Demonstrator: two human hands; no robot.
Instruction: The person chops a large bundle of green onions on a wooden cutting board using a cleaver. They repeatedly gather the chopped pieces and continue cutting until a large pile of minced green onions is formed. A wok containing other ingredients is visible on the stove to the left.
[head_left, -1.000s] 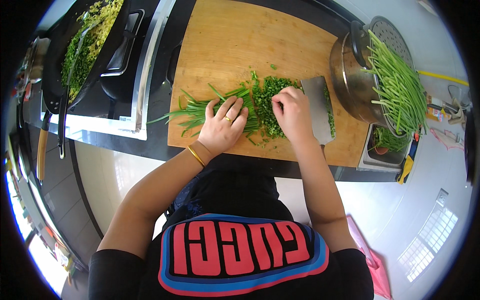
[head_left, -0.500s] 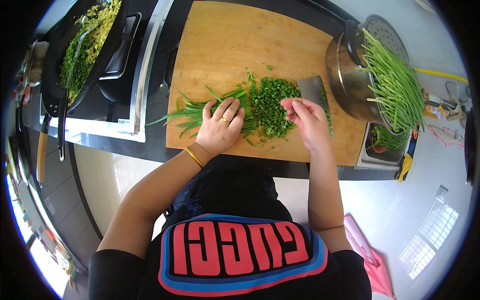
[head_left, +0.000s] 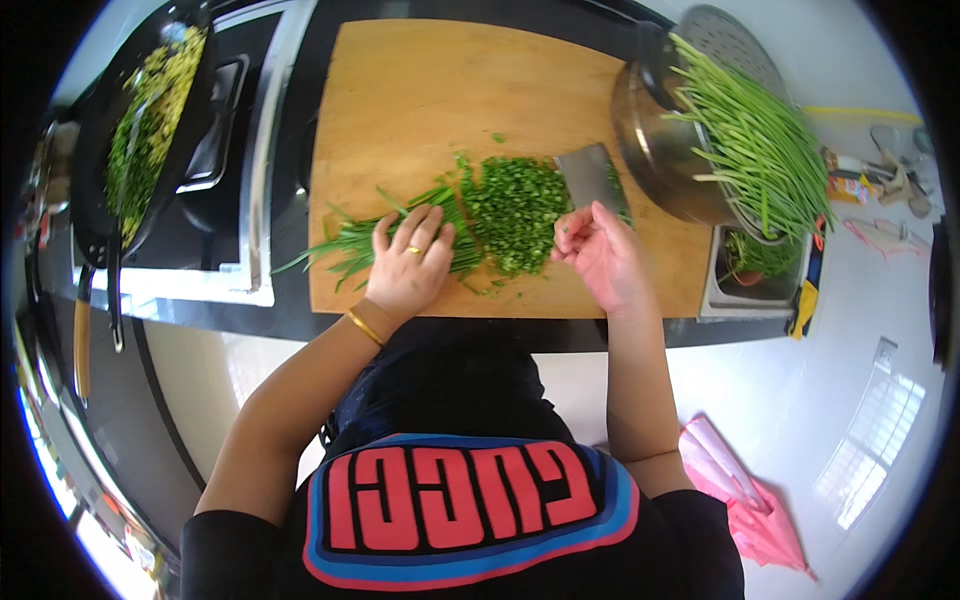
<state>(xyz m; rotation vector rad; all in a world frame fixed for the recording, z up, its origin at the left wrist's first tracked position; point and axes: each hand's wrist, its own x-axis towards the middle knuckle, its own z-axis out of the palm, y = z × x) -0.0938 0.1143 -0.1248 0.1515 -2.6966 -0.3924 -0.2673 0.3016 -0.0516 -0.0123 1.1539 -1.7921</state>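
Note:
On the wooden cutting board (head_left: 440, 80), my left hand (head_left: 410, 262) rests with curved fingers over a bunch of uncut garlic chives (head_left: 345, 245), pressing it down. A pile of finely chopped chives (head_left: 515, 210) lies just right of that bunch. My right hand (head_left: 605, 255) is raised over the pile's right side, its fingers curled and pinched together. A green speck shows at its fingertips; whether they hold anything more is unclear. Behind this hand, a cleaver's blade (head_left: 588, 178) lies on the board, with green bits along its edge and its handle hidden.
A steel pot (head_left: 650, 150) at the right carries long chives (head_left: 750, 140) across its top, beside a perforated lid (head_left: 735, 45). Below it, a small basin (head_left: 712, 285) contains greens. On the left, a wok (head_left: 95, 185) holds chopped greens and yellow pieces.
The whole view has shifted, so the board sits farther left. My right hand has turned and its fingers have curled in more. My left hand stays on the chives.

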